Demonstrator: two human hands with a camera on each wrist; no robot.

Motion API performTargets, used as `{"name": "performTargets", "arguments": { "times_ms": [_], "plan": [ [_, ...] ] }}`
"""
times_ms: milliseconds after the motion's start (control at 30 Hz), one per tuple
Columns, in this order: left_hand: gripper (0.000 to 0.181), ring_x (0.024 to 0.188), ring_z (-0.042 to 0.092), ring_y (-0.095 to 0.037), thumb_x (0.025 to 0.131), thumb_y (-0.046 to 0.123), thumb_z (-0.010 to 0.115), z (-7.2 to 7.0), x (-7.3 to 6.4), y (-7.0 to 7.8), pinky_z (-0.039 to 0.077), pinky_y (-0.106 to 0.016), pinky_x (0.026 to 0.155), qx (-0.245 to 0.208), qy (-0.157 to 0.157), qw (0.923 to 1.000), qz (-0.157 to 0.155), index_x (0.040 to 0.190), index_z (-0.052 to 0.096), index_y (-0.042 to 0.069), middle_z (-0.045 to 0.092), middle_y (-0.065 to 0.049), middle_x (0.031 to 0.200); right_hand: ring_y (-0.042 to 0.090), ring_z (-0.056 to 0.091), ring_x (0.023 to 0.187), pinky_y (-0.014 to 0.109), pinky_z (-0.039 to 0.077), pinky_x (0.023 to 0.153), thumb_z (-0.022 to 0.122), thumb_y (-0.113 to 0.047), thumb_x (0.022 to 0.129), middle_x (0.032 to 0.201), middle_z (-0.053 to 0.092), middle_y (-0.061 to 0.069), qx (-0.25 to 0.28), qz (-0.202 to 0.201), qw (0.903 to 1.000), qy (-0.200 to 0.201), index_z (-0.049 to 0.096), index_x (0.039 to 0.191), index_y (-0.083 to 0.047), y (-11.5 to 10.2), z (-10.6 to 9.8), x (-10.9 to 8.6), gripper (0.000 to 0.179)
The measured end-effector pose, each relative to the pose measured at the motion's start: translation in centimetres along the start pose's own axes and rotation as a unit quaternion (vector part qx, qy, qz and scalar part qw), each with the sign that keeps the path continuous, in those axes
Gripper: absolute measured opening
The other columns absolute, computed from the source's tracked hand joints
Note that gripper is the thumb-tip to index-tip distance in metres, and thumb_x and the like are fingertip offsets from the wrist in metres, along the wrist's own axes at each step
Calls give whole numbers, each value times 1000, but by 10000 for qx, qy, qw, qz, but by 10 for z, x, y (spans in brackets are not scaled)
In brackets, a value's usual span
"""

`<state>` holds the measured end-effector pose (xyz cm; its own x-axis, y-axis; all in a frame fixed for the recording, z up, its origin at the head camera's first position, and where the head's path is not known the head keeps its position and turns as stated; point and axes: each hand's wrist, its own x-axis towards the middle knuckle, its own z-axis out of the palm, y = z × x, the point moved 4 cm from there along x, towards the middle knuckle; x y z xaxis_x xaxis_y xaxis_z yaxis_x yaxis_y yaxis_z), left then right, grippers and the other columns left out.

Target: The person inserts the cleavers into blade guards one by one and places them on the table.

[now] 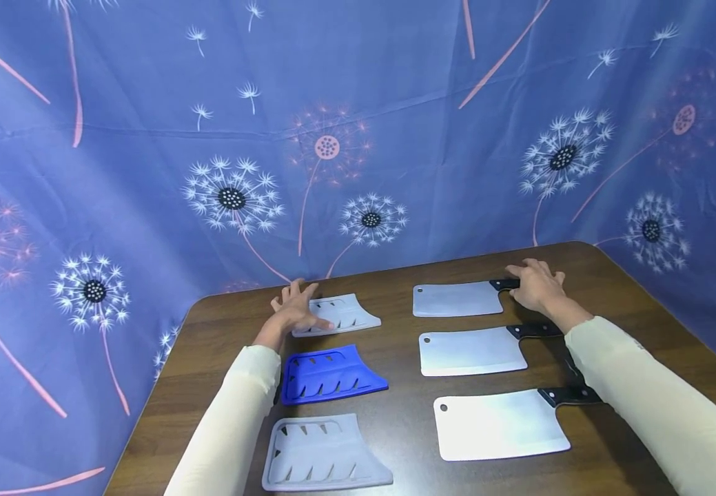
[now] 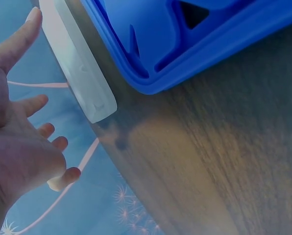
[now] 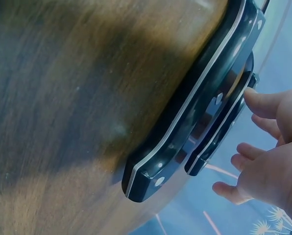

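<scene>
In the head view my left hand [image 1: 295,309] reaches over the left end of the far white cleaver sheath [image 1: 358,313], fingers spread. The left wrist view shows that hand [image 2: 26,132] with nothing in its grasp, beside the white sheath's end [image 2: 82,68]. My right hand [image 1: 537,284] is at the black handle of the far cleaver [image 1: 457,300]. Seen from the right wrist, this hand [image 3: 271,147] has loosely bent fingers, its thumb tip overlapping the far handle [image 3: 224,125]. The cleaver's blade lies flat, pointing left.
Below the far sheath lie a blue sheath [image 1: 333,377] and a larger white sheath [image 1: 326,451]. A middle cleaver [image 1: 472,351] and a near cleaver [image 1: 500,425] lie at the right, handles partly under my right arm. A patterned blue cloth [image 1: 432,172] hangs behind the wooden table [image 1: 209,337].
</scene>
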<state>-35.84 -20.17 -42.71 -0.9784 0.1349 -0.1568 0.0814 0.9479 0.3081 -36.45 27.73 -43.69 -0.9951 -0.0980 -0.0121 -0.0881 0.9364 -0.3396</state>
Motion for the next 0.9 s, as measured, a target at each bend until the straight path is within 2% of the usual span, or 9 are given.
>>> {"name": "performTargets", "arguments": {
  "times_ms": [267,433,700,900],
  "plan": [
    [104,136,18,-40,67,53,82,4,3,-3,16,-63,100,-29,-175,9998,19,152,30,21,11,-15,156,52,13,136,77,-6,98,64,-10,87,147,21,34,-176,3,9998,87,40,143,-1,3,2,3,61],
    [107,139,15,-40,67,53,82,7,5,-3,12,-68,104,-12,-316,9995,50,153,27,23,10,-15,157,54,12,135,78,-6,97,63,-9,87,146,22,35,-68,121,9999,-21,39,144,-2,4,3,4,62],
    [111,139,14,-40,65,55,82,10,9,2,22,-64,101,57,-420,9990,109,154,24,23,9,-15,158,56,17,131,79,-2,96,62,-3,85,142,28,35,130,147,9998,-18,42,142,0,7,3,6,60],
    [111,140,12,-40,68,54,81,17,13,2,21,-64,102,90,-591,9982,17,154,21,22,6,-14,158,58,19,129,83,2,92,60,1,84,138,31,36,252,180,9994,-127,43,141,0,8,7,9,60]
  ]
}}
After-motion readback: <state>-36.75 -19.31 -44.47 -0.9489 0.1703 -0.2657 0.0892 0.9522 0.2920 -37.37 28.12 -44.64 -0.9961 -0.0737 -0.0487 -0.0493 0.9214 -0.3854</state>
